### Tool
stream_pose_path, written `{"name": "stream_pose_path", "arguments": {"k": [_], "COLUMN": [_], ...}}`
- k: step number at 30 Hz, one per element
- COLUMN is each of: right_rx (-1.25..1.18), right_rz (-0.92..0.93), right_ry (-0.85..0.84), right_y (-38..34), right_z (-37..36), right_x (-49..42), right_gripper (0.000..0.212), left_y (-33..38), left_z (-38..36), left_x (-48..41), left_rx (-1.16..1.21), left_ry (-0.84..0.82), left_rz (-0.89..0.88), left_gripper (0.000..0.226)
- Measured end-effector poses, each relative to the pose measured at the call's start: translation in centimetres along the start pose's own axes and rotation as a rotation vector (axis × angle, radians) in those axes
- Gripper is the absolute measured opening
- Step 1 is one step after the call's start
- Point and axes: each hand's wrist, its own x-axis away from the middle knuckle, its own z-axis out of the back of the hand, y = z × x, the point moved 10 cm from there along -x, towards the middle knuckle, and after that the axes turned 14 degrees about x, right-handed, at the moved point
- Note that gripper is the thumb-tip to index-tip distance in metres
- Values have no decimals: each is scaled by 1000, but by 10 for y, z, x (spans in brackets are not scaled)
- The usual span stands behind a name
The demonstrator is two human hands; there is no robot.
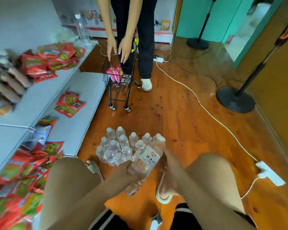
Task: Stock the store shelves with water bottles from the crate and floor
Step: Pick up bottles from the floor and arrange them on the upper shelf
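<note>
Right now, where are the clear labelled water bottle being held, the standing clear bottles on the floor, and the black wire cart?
Clear labelled water bottle (150,158): head view, white label.
Standing clear bottles (113,143): head view, a middle cap.
Black wire cart (123,82): head view, basket front.

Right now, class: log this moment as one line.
left hand: grips bottle | right hand: at same bottle, blurred | bottle cluster: upright on floor

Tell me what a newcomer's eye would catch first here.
First, the cluster of water bottles standing on the orange floor, centre. Just below, the left hand grips a labelled bottle, with the blurred right hand at it. Farther back, another person holds both hands over a small black cart.
</note>
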Motion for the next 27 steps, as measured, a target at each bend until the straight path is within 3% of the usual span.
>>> {"name": "stream_pose_path", "arguments": {"k": [2,5,8,9,12,16,18,20,24,25,27], "right_rx": [-56,78,251,279,380,612,774,869,863,871,883], "right_rz": [-116,-74,20,40,118,238,344,440,420,422,391], "right_ry": [-116,-254,-345,-348,-357,-381,-412,-472,-650,-695,-759], "right_y": [32,30,13,9,7,7,2,-5,8,14,42], "right_z": [-26,-62,-100,-112,-153,-199,-222,-240,-274,-283,-305], "right_x": [12,31,52,57,68,82,94,118,143,151,148], "right_gripper": [68,63,15,13,35,57,68,60,41,47,85], "left_y": [-2,-22,-50,-49,-41,-48,-57,-60,-83,-87,-94], "left_z": [2,17,41,46,62,81,90,94,105,106,107], "left_x": [11,30,51,61,102,153,177,199,232,239,258], "left_rx": [75,87,82,104,191,233,244,259,338,348,381], "left_ry": [34,137,252,293,456,635,719,779,895,934,1017], "left_rz": [21,42,51,40,-16,-35,-22,-39,-19,-17,-10], "left_gripper": [61,76,86,77,31,24,37,45,12,19,35]}}
